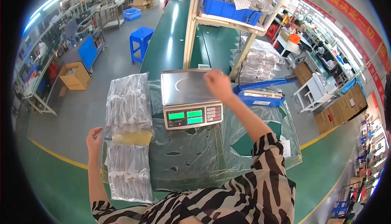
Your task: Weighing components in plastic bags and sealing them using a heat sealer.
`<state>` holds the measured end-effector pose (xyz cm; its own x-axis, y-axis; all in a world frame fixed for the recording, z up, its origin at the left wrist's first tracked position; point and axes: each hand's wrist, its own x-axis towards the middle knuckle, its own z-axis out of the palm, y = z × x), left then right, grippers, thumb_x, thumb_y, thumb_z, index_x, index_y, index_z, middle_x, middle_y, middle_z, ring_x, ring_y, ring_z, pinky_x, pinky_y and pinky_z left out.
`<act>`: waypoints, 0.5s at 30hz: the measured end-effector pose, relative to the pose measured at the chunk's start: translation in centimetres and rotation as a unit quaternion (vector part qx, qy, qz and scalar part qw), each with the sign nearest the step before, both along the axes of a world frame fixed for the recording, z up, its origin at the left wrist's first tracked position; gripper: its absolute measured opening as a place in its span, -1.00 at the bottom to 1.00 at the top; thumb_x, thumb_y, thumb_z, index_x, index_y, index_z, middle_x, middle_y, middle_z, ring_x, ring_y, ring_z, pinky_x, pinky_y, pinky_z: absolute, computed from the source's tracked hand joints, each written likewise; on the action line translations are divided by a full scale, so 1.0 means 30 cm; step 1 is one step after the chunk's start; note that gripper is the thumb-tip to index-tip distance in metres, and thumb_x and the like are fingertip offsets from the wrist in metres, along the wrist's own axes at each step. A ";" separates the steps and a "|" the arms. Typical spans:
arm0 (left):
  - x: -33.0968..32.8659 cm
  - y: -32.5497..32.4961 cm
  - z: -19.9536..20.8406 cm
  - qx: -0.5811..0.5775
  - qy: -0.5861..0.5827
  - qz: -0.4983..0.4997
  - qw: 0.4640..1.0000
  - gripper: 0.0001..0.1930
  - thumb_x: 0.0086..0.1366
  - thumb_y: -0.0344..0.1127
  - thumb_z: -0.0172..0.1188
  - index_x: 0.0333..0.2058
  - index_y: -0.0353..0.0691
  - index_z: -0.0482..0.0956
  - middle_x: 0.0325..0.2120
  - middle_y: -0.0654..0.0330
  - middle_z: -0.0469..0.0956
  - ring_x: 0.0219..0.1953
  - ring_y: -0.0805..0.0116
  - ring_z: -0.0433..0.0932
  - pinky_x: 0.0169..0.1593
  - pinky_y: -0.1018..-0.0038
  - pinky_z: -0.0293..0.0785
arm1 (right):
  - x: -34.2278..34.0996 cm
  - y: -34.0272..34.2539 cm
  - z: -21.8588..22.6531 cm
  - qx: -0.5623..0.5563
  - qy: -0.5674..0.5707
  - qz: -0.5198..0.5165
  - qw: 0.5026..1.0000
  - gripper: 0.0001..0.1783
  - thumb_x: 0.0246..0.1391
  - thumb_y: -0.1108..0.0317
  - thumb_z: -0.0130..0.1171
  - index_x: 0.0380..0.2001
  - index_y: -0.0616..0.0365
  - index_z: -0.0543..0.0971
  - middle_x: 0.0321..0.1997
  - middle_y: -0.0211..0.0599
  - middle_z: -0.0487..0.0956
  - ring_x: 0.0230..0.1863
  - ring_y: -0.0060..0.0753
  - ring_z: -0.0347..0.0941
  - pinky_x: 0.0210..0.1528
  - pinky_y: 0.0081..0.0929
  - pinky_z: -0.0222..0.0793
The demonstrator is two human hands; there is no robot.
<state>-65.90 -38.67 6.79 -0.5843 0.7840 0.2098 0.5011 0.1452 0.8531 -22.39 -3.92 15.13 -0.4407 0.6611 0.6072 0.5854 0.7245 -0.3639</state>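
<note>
My right hand (218,85) is closed with bent fingers over the right end of the metal pan of a digital scale (171,87). Whatever it may grip is hidden by the fingers. Green figures glow on the scale's front display, and a thin pale curved mark shows on the pan. To the left of two stacks of clear plastic bags with pale contents (128,102), my left hand (94,141) hangs with loosely curled fingers and nothing visible in it. A yellowish strip (132,138) lies between the upper and lower stacks.
A blue bag sealer (260,96) with a long lever stands right of the scale. Clear plastic sheeting (183,155) covers the green table. Behind rises a shelf frame carrying a blue bin (230,10), with more bagged goods (260,57) beside it. A blue stool (141,41) stands left.
</note>
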 end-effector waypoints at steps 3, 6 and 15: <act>0.123 0.023 0.079 -0.027 -0.007 0.014 1.000 -0.76 0.11 -0.53 0.05 -0.20 -0.31 0.54 -0.25 0.22 0.56 -0.16 0.45 0.50 -0.07 0.54 0.37 | 0.219 0.198 0.052 0.058 0.107 -0.061 0.991 -0.84 0.05 0.32 0.11 -0.43 0.16 0.59 -0.46 -0.14 0.57 -0.43 -0.16 0.53 -0.38 -0.33 0.41; 0.253 0.057 0.098 0.001 0.020 -0.009 1.000 -0.80 0.17 -0.56 0.05 -0.22 -0.31 0.54 -0.28 0.23 0.56 -0.20 0.50 0.49 -0.16 0.60 0.38 | 0.350 0.193 0.122 0.003 0.111 -0.150 0.982 -0.82 0.07 0.30 0.11 -0.42 0.19 0.59 -0.52 -0.17 0.58 -0.51 -0.31 0.53 -0.42 -0.42 0.38; 0.728 0.174 0.143 -0.041 0.054 -0.162 0.984 -0.85 0.19 -0.60 0.04 -0.29 -0.33 0.55 -0.34 0.22 0.55 -0.25 0.50 0.49 -0.16 0.62 0.34 | 1.045 0.002 0.044 -0.014 0.164 -0.217 0.962 -0.84 0.08 0.37 0.12 -0.34 0.23 0.60 -0.54 -0.37 0.58 -0.49 -0.65 0.48 -0.39 -0.65 0.35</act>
